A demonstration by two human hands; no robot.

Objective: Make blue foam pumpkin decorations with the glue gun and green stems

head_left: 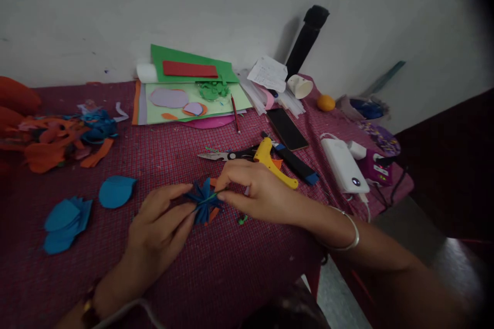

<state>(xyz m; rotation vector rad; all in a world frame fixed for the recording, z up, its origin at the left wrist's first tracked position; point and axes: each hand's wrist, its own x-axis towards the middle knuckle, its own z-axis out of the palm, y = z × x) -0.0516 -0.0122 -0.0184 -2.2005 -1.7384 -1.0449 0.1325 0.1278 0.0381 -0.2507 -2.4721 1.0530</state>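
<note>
Between my hands is a blue paper flower with narrow pleated petals. My left hand grips its left side between thumb and fingers. A thin green strip lies across the flower, and my right hand pinches its right end. Orange paper pieces show partly under and behind the flower. To the left lie a blue petal-shaped cutout and a loose pile of similar blue cutouts. Just beyond my right hand are a yellow glue gun and scissors.
Orange scraps spread at the far left. Coloured sheets and a pencil lie by the wall. Right of them are a black phone, a blue-black cutter, a paper cup, an orange fruit and a cabled power bank.
</note>
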